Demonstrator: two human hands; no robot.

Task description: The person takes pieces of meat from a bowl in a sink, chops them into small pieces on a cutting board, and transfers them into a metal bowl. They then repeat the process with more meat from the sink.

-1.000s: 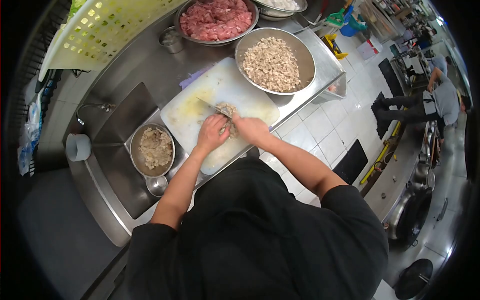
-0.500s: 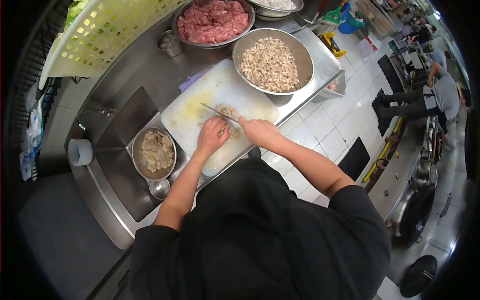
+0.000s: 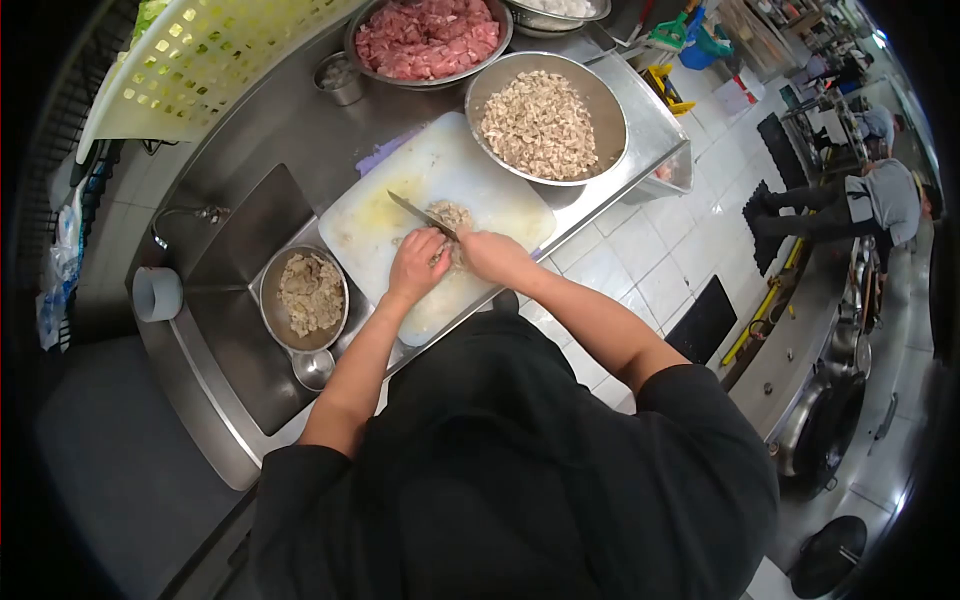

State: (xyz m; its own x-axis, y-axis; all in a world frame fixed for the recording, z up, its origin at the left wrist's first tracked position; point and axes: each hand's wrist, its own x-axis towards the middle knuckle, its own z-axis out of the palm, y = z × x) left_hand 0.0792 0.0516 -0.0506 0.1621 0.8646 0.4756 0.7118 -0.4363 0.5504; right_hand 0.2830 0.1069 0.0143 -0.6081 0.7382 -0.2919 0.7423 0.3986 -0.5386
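My right hand [image 3: 497, 258] is wrapped round the handle of a kitchen knife [image 3: 410, 207], whose blade points up and left across a white cutting board [image 3: 365, 232]. Just left of it, my left hand [image 3: 418, 264] has its fingers curled down on pale brown food, close beside the blade. Chopped pieces of this food [image 3: 452, 213] lie in a small pile beyond the knife. Part of the food is hidden under my fingers. A metal bowl [image 3: 627, 150] of chopped pale brown pieces overlaps the board's far right corner.
Left of the board, a metal bowl [image 3: 268, 325] of wet pale food sits by the sink [image 3: 215, 335], with a small metal cup [image 3: 314, 371] against it. A bowl of raw meat [image 3: 430, 42] and a perforated white basket [image 3: 200, 75] stand farther back. Another person [image 3: 885, 195] stands at right.
The knife has shifted slightly left and its blade now slants more steeply, close to my left fingers. My right hand has moved a little left with it. My left hand stays on the food.
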